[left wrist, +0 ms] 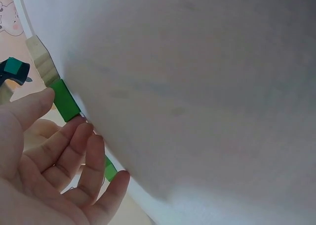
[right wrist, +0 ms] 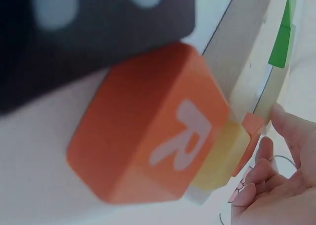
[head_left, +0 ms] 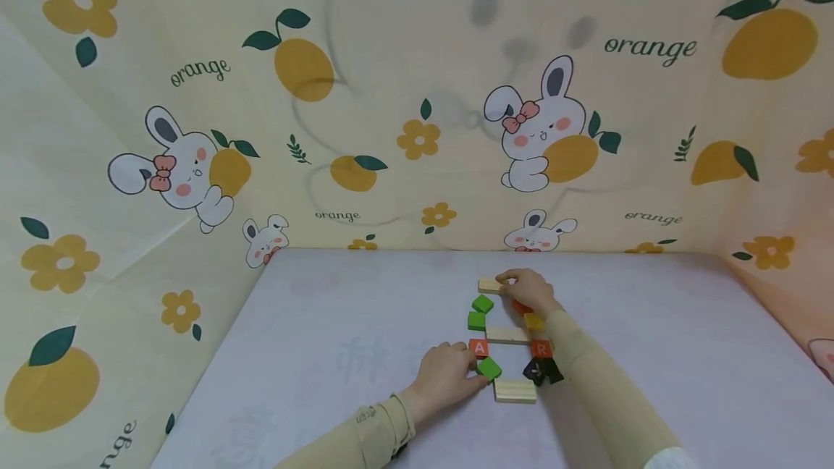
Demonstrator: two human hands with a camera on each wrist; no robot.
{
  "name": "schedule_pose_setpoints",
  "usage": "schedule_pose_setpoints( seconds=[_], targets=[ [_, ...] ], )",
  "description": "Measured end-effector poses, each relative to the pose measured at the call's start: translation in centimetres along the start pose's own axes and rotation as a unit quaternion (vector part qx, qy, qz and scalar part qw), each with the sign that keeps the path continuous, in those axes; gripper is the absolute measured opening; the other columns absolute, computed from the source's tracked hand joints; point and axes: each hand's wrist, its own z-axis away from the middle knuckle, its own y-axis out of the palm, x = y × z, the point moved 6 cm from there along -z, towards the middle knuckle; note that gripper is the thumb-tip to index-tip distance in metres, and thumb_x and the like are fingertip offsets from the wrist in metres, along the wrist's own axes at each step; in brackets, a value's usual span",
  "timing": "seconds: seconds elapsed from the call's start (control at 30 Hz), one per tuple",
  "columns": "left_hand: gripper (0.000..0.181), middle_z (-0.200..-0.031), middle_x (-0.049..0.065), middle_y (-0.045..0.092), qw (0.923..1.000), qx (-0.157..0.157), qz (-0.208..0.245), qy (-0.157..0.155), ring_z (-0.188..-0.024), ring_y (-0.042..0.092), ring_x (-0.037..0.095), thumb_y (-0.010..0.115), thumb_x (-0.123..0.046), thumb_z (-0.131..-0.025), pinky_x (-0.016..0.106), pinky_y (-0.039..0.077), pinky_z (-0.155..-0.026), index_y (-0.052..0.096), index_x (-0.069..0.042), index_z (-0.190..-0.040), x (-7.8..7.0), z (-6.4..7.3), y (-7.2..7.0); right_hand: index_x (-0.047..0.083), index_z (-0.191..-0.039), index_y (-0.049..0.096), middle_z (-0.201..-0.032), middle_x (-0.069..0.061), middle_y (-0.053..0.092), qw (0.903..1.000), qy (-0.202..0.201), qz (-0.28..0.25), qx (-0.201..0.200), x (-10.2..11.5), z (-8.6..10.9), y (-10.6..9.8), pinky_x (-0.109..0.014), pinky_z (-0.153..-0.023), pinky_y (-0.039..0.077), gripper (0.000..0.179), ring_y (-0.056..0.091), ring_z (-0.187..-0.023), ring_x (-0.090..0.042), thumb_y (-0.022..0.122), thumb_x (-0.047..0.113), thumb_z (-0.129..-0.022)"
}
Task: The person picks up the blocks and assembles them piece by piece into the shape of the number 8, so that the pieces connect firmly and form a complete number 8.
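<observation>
Small coloured blocks and pale wooden planks form two joined loops on the white tabletop. At the lower left, my left hand (head_left: pixel 446 375) pinches a green block (left wrist: pixel 65 100) between thumb and index finger, and the other fingers curl loosely beside it. A red block marked A (head_left: pixel 478 348) touches that block's far side. Up at the far end, my right hand (head_left: pixel 529 289) holds the right end of a wooden plank (head_left: pixel 490 286) with thumb and fingertips. Beneath this hand an orange block (right wrist: pixel 249 138) is partly hidden, with a yellow block (head_left: pixel 534 322) nearer.
A wooden plank (head_left: pixel 508 336) crosses the middle, and another plank (head_left: pixel 515 391) lies at the near end. Two green blocks (head_left: pixel 476 320) stand along the left side. On the right are a red block marked R (head_left: pixel 541 349) and black blocks (head_left: pixel 536 370). Printed cloth (head_left: pixel 417 78) hangs behind.
</observation>
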Motion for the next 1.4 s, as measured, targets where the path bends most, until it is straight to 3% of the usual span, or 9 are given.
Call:
schedule_pose_setpoints(
  seconds=[0.27, 0.6, 1.17, 1.3, 1.4],
  targets=[
    [0.027, -0.071, -0.007, 0.061, 1.0000, 0.003, -0.002, -0.005, -0.054, 0.043, 0.005, 0.069, -0.043, -0.079, 0.018, 0.029, -0.050, 0.069, -0.016, -0.077, 0.2, -0.2, 0.3, 0.014, -0.119, 0.063, -0.134, -0.020, 0.051, 0.9993, 0.010, -0.028, 0.022, -0.5, 0.4, -0.2, -0.063, -0.098, 0.025, 0.033, 0.046, -0.115, -0.038, 0.059, 0.023, -0.087],
    [0.026, -0.071, -0.007, 0.061, 0.9999, 0.008, 0.007, -0.010, -0.056, 0.045, 0.006, 0.069, -0.042, -0.079, 0.018, 0.031, -0.051, 0.069, -0.016, -0.078, 0.4, -0.3, 0.5, 0.013, -0.120, 0.062, -0.137, -0.020, 0.047, 0.9961, 0.035, -0.062, 0.052, -1.0, 0.9, -0.2, -0.060, -0.099, 0.030, 0.034, 0.044, -0.111, -0.034, 0.058, 0.019, -0.087],
    [0.026, -0.073, -0.007, 0.062, 0.9998, 0.015, 0.010, -0.009, -0.057, 0.047, 0.006, 0.070, -0.042, -0.079, 0.018, 0.032, -0.051, 0.070, -0.015, -0.081, 0.3, -0.3, 0.5, 0.011, -0.123, 0.059, -0.136, -0.020, 0.048, 0.9967, 0.009, -0.060, 0.054, -1.3, 0.9, 0.1, -0.055, -0.100, 0.036, 0.036, 0.046, -0.110, -0.034, 0.057, 0.024, -0.089],
    [0.026, -0.073, -0.007, 0.062, 0.9997, 0.019, 0.011, -0.008, -0.058, 0.047, 0.005, 0.069, -0.042, -0.079, 0.019, 0.033, -0.051, 0.069, -0.016, -0.081, 0.3, -0.4, 0.5, 0.010, -0.125, 0.057, -0.130, -0.020, 0.052, 0.9976, -0.004, -0.051, 0.046, -1.2, 1.1, -0.3, -0.045, -0.092, 0.044, 0.037, 0.049, -0.103, -0.030, 0.054, 0.027, -0.092],
    [0.027, -0.072, -0.007, 0.060, 0.9995, 0.025, 0.016, -0.013, -0.057, 0.046, 0.004, 0.068, -0.043, -0.080, 0.020, 0.033, -0.052, 0.070, -0.016, -0.083, 0.5, -0.4, 0.3, 0.006, -0.123, 0.057, -0.120, -0.021, 0.057, 0.9981, -0.045, -0.031, 0.028, -0.5, 1.5, -1.1, -0.037, -0.081, 0.048, 0.036, 0.052, -0.096, -0.028, 0.054, 0.026, -0.093]
  ],
)
